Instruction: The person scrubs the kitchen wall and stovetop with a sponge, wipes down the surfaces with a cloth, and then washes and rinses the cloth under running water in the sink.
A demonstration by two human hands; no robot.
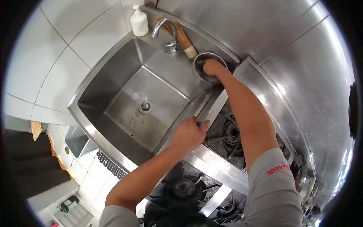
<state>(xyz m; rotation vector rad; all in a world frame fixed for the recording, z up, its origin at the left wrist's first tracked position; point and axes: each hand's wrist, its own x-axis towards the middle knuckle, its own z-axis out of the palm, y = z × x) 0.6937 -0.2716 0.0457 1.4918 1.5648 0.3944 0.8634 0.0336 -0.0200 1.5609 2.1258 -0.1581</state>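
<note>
My right hand (pixel 212 67) reaches into a round metal bowl (pixel 200 77) at the sink's back right corner. Its fingers are hidden inside the bowl, so what they touch cannot be made out. My left hand (pixel 190 135) rests at the edge between the stainless steel sink (pixel 124 90) and the stove, its thumb apart from the other fingers. A thin pale strip or stick (pixel 202 106) lies just beyond its fingertips; whether they touch it is unclear. The sink basin holds only small bits and drops around its drain (pixel 145 106).
A curved faucet (pixel 173 32) stands behind the basin, beside a white pump bottle (pixel 139 22) and a bristle brush (pixel 185 41). Gas burners (pixel 233 131) lie right of the sink and another burner (pixel 183 188) nearer me. A grey bin (pixel 77 142) stands on the floor at left.
</note>
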